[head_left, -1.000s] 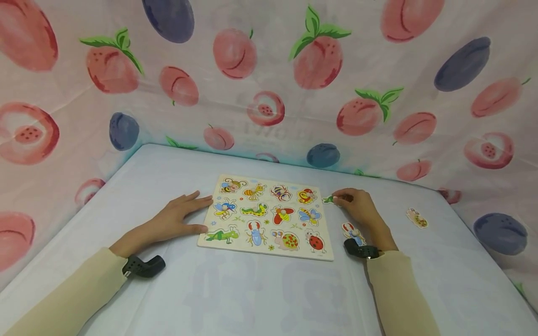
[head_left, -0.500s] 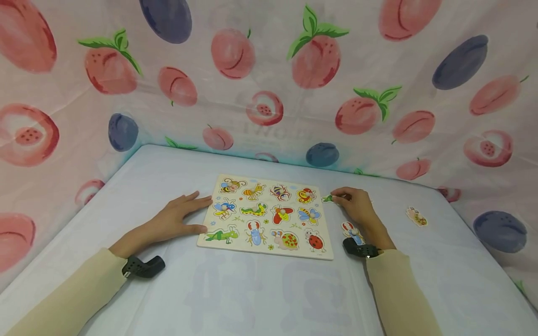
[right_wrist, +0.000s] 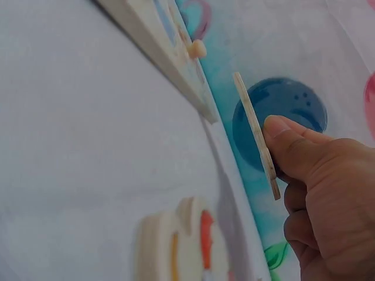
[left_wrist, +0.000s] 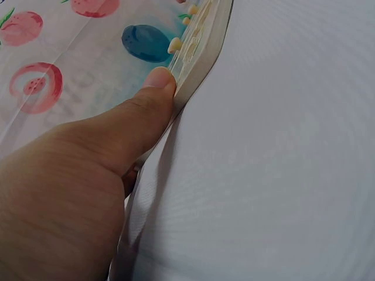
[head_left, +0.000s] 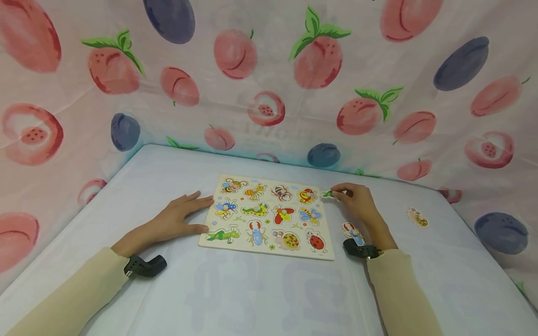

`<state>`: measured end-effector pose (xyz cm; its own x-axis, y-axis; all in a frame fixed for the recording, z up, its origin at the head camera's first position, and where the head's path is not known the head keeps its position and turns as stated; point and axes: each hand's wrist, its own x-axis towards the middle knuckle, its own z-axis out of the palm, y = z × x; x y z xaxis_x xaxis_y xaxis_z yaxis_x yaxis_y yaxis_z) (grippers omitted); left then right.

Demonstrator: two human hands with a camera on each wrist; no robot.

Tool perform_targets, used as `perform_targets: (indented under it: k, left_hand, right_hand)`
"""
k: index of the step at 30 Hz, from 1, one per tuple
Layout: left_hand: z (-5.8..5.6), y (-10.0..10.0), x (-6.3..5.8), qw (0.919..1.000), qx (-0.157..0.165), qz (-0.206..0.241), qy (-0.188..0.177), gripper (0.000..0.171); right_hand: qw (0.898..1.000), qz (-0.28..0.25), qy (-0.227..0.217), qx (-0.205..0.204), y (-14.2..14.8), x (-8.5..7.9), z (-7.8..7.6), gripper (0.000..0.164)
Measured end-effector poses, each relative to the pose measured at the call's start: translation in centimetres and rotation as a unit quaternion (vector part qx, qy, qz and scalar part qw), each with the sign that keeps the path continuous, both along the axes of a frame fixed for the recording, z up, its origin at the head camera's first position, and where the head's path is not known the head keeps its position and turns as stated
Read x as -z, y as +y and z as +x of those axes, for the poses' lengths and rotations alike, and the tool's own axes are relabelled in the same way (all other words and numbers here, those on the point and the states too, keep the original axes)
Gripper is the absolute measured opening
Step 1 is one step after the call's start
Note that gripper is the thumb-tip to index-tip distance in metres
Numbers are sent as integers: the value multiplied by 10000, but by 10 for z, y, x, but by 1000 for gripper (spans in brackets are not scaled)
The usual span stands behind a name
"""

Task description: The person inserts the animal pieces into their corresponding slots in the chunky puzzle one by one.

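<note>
A wooden insect puzzle board lies flat on the table. My left hand has its fingers extended, with thumb and fingertips at the board's left edge; the left wrist view shows the thumb against the board's side. To the right of the board, my right hand pinches a small green puzzle piece, apparently a grasshopper. Seen edge-on in the right wrist view, this thin wooden piece stands off the table, its knob side hidden by the fingers. Below that wrist lies a blue beetle piece with red pincers.
A loose snail-like piece lies farther right on the white tablecloth. Knobbed insect pieces fill the board's upper two rows; its bottom row shows a grasshopper, beetle, snail and ladybug. A fruit-patterned curtain stands behind the table.
My right hand has risen slightly away from me, carrying the green puzzle piece up off its earlier spot. The left hand and board stay in place.
</note>
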<state>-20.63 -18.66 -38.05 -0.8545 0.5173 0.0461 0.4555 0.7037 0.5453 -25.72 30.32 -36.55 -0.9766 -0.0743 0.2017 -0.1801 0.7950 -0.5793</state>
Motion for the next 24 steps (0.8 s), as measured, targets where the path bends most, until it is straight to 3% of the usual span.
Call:
perform_targets:
  k: [7, 16, 24]
  left_hand:
    - [0, 1, 0, 10000, -46, -8, -37, 82]
    - [0, 1, -1, 10000, -48, 24, -36, 81]
    - [0, 1, -1, 10000, -11, 27, -6, 81]
  right_hand:
    - [9979, -90, 383, -524, -13, -17, 1, 18]
    - [9972, -482, 264, -499, -38, -34, 4, 20]
    - [9957, -440, 333, -748, -66, -48, 11, 18]
